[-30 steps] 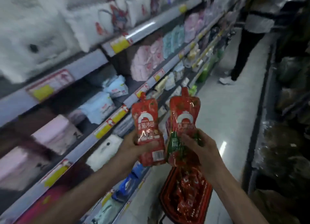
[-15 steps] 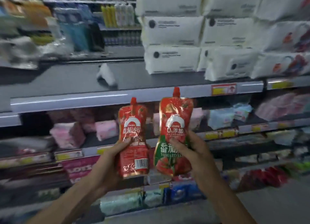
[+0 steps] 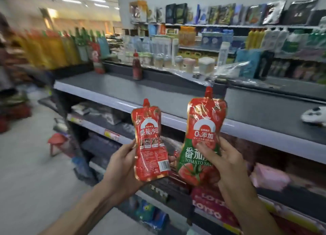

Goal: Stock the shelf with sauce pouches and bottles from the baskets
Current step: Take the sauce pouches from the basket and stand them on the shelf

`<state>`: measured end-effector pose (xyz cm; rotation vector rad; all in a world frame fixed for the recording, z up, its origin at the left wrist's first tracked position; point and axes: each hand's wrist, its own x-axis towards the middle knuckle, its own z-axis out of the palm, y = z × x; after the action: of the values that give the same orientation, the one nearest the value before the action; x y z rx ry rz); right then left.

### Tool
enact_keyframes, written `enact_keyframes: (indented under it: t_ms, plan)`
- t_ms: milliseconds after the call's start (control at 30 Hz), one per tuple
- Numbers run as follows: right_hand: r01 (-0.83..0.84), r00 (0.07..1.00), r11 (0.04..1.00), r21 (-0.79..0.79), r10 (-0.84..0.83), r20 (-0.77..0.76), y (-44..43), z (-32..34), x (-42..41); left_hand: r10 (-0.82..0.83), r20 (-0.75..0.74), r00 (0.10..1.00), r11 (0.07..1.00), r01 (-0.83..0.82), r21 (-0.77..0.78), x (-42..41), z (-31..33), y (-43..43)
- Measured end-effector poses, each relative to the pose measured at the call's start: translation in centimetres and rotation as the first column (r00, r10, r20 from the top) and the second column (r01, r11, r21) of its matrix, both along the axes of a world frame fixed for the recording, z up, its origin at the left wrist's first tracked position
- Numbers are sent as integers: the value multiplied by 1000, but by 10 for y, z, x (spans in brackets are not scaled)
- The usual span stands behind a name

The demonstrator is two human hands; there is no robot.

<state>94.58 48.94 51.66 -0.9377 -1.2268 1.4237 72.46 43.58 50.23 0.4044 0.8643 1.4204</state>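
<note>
Nearest us are two hands, each holding one pouch, so two pouches in all. Our left hand point(image 3: 121, 166) grips the left pouch point(image 3: 150, 143) at its lower half, thumb pressed on the front by the left edge and fingers curled behind. Our right hand point(image 3: 227, 166) grips the right pouch point(image 3: 202, 137) the same way, thumb across the green front and fingers wrapped round its right edge. Both pouches stand upright with spouts up, side by side and not touching, in the air in front of the front edge of the grey shelf point(image 3: 123, 86).

On that shelf we count one red bottle point(image 3: 137, 67) standing near its back edge, and one red pouch point(image 3: 97, 62) upright at its back left corner. One white object point(image 3: 314, 116) lies toward the right end; we cannot tell what it is. One red stool point(image 3: 56, 141) stands on the floor past the shelf's left end. Beyond are blurred rows of goods we cannot count.

Compared with half a second ago, the view has swung left: the white packs that filled the top are gone and the shelf's left end and the aisle now show. Both hands keep the same grips, and the pouches stay upright and side by side.
</note>
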Motion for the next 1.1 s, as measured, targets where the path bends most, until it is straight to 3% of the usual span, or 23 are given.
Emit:
enact_keyframes:
  t_ms: [233,400,700,800,967,1100]
  plan:
    - [-216,976,975,-52,215,-25,40,14,-149,163,4,987,986,-163,28,-130,2,22]
    - [-286,958,955,-84,282,-51,77,17,-236,263,-24,965,961,-259,98,-204,4,57]
    - [-409,910,905,-115,394,-130,155,37,-362,288,-375,881,957,-262,121,-324,29,123]
    - [-436,895,895,-98,419,-154,177,40,-394,332,-401,854,943,-306,130,-364,31,142]
    - [-354,925,933,-68,339,-170,206,37,-450,413,-474,778,910,-370,185,-431,41,178]
    - [-206,971,978,-4,204,-125,222,32,-494,360,-511,781,933,-288,218,-491,50,207]
